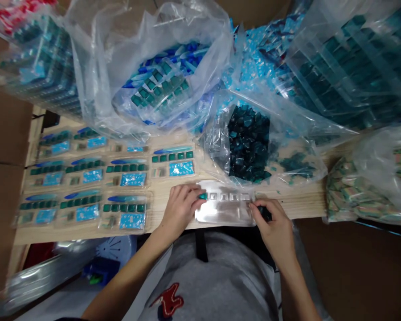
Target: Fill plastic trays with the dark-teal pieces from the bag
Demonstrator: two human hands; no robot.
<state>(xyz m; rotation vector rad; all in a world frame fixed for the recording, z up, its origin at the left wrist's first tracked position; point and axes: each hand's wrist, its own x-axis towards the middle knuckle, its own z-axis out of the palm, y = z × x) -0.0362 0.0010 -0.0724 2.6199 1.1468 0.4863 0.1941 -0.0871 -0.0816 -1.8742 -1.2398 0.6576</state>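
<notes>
A clear plastic blister tray point(225, 211) with a row of small square pockets lies at the near edge of the wooden board point(297, 203). My left hand point(181, 207) rests on the tray's left end, fingers pinched on a small teal block point(203, 195) at the leftmost pocket. My right hand point(276, 227) is closed at the tray's right end, with several dark teal blocks point(264, 213) in its fingers. Just behind the tray an open clear bag holds a heap of loose teal blocks point(249, 142).
Filled trays point(83, 185) with teal blocks and blue cards lie in rows on the board's left half. Large clear bags of packed trays point(160, 84) crowd the back, with more point(350, 62) at the right. A bag of green and pink pieces point(361, 196) sits at the right.
</notes>
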